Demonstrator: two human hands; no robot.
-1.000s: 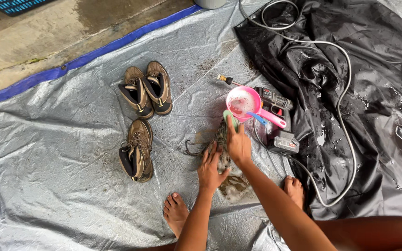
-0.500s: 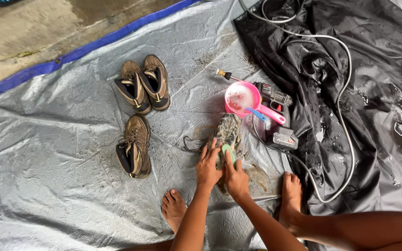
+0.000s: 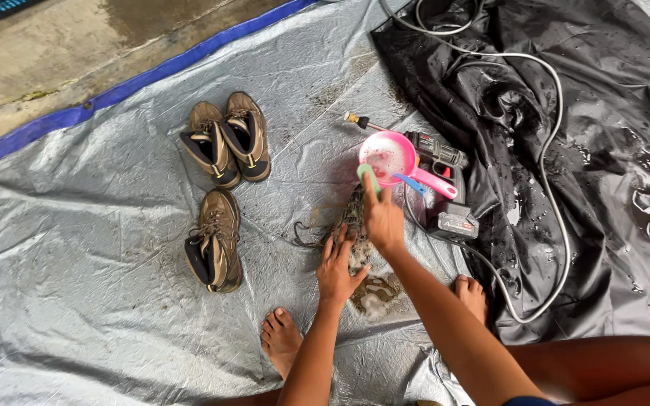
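Mud covers the boot (image 3: 355, 225) we are working on, which lies on its side on the grey tarp (image 3: 77, 225) just above our bare feet. Our left hand (image 3: 338, 269) presses flat on its lower part, fingers spread and open, holding it down. Our right hand (image 3: 382, 218) has its fingers closed round a green brush (image 3: 367, 174) at the boot's upper end, right beside the pink scoop (image 3: 390, 154) at 12 o'clock. A cordless drill (image 3: 445, 188) lies touching the scoop at 1 o'clock, with a hose (image 3: 551, 188) looping over the wet black sheet (image 3: 603, 150) at 3 o'clock. Three more boots sit at 9 to 10 o'clock: a pair (image 3: 227, 146) and a single one (image 3: 214, 240).

We judge the main risk to be the brush arm knocking the scoop and tipping water onto the drill. The wet boot could also slip under our flat palm, since nothing grips it.
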